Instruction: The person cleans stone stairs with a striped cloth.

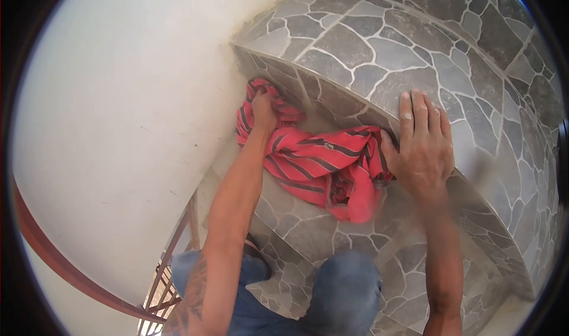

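A red cloth (317, 152) with dark stripes, which looks like a crumpled garment, stretches along the foot of a stone-patterned tiled step (385, 45). My left hand (264, 109) is closed on its far left end, down in the corner where the step meets the white wall. The fingertips of that hand are partly hidden in the folds. My right hand (424, 149) lies flat on the step's front edge, fingers stretched out on the tile and marked with pale dust. Its thumb is beside the right end of the cloth.
The white wall (124, 93) rises on the left, with a reddish-brown metal railing (71, 271) below it. Tiled steps (296, 223) lie under the cloth and around my jeans-clad knees (347, 288). Another riser and step (510, 16) continue at the upper right.
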A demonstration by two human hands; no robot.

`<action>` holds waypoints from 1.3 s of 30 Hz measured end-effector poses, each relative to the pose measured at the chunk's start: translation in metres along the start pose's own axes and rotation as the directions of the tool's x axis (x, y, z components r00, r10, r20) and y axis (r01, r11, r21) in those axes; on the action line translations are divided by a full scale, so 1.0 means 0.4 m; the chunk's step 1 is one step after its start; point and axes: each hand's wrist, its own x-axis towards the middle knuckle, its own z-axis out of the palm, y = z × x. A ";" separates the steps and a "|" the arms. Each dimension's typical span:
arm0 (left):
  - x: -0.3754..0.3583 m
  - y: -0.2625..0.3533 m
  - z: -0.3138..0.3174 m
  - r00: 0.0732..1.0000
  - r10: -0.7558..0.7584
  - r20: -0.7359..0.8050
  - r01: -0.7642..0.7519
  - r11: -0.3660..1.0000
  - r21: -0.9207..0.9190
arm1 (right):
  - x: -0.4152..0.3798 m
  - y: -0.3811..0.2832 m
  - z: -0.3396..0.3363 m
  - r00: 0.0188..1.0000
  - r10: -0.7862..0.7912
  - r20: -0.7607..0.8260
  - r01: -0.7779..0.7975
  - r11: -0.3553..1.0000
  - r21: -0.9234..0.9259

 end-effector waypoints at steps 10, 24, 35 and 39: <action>0.023 0.131 0.095 0.929 -0.262 -0.260 0.340 0.882 0.326 | -0.001 0.006 -0.001 1.000 0.002 0.004 -0.002 1.000 0.030; 0.028 0.130 0.065 0.949 -0.286 -0.135 0.221 0.905 -0.363 | 0.000 0.005 0.000 1.000 -0.004 -0.005 0.004 0.999 0.038; -0.044 0.181 0.064 0.764 -0.559 -0.322 0.573 0.818 -0.061 | 0.002 0.000 -0.003 1.000 0.019 0.008 -0.020 0.999 0.040; 0.055 0.151 0.018 0.960 -0.275 0.057 0.035 0.318 0.947 | 0.005 -0.004 0.000 1.000 0.031 0.003 -0.031 0.999 0.023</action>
